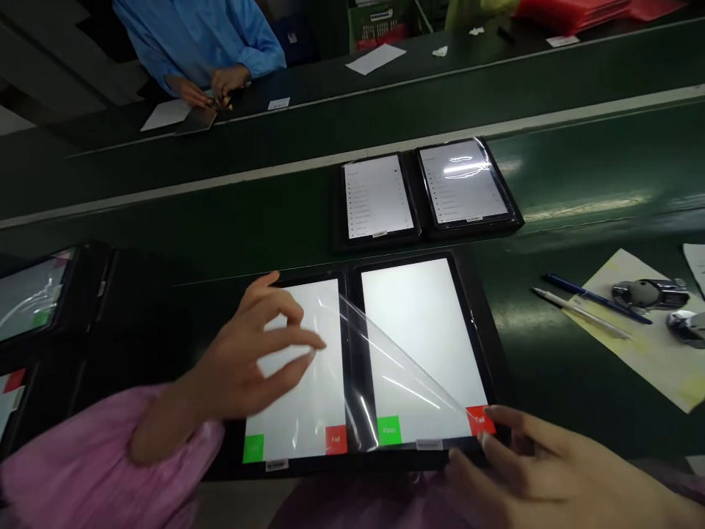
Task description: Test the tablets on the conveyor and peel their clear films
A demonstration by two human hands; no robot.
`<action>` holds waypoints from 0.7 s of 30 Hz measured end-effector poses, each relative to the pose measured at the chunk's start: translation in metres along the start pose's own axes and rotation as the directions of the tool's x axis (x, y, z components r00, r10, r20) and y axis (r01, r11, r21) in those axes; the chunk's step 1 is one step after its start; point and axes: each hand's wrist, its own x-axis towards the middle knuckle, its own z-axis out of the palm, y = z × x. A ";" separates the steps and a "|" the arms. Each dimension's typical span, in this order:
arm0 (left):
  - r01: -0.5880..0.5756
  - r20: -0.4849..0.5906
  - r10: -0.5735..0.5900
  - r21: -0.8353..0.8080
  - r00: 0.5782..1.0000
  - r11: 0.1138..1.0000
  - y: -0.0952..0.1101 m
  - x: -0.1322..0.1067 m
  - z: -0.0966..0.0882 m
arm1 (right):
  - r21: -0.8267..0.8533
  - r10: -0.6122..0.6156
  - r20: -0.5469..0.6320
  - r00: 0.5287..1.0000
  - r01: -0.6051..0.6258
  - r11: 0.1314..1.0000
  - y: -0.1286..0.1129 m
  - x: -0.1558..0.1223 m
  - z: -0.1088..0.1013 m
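Note:
Two tablets lie side by side in a black tray (pixel 496 330) in front of me, both screens white with a green and a red button at the bottom. My left hand (pixel 258 353) hovers over the left tablet (pixel 308 389), fingers spread and slightly curled, holding nothing. My right hand (pixel 540 463) rests at the lower right corner of the right tablet (pixel 418 330), fingers pinching the corner of a clear protective film (pixel 385 353) that is lifted off the screen and stretches toward the left tablet.
A second tray with two lit tablets (pixel 424 191) sits farther back on the green belt. More tablets (pixel 33 294) lie at the left edge. Pens (pixel 595 297) and metal tools (pixel 650 294) rest on yellow paper at right. A person in blue (pixel 203 44) works across the line.

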 end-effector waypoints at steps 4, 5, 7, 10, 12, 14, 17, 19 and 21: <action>0.138 0.203 -0.107 -0.144 0.973 0.980 -0.017 0.050 0.021 | -0.344 -0.348 0.082 0.934 0.354 0.870 0.004 0.003 -0.008; 0.183 0.243 -0.143 -0.150 0.959 0.972 -0.017 0.058 0.028 | -0.378 -0.320 0.049 0.946 0.315 0.871 0.004 0.005 -0.009; 0.212 0.277 -0.172 -0.122 0.945 0.970 -0.019 0.068 0.041 | -0.410 -0.245 -0.021 0.969 0.215 0.887 0.007 0.011 -0.009; 0.207 0.317 -0.165 -0.102 0.934 0.973 -0.023 0.071 0.050 | -0.339 -0.189 -0.099 0.977 0.146 0.930 0.027 0.030 -0.007; 0.243 0.296 -0.199 -0.121 0.934 0.962 -0.027 0.066 0.045 | -0.232 -0.163 -0.153 0.975 0.125 0.965 0.051 0.049 -0.005; 0.249 0.167 -0.232 -0.092 0.958 0.964 -0.025 0.052 0.036 | -0.114 -0.058 -0.250 0.966 0.030 0.993 0.080 0.071 -0.002; 0.122 -0.060 -0.119 0.046 0.991 0.991 -0.001 0.016 0.026 | 0.129 0.249 -0.344 0.905 -0.217 0.968 0.114 0.098 0.002; 0.045 -0.089 -0.033 0.134 0.995 0.990 0.027 -0.014 0.031 | 0.293 0.426 -0.339 0.839 -0.336 0.895 0.125 0.107 0.005; 0.046 -0.068 -0.034 0.189 0.997 0.981 0.057 -0.043 0.044 | 0.376 0.501 -0.327 0.801 -0.376 0.847 0.129 0.111 0.008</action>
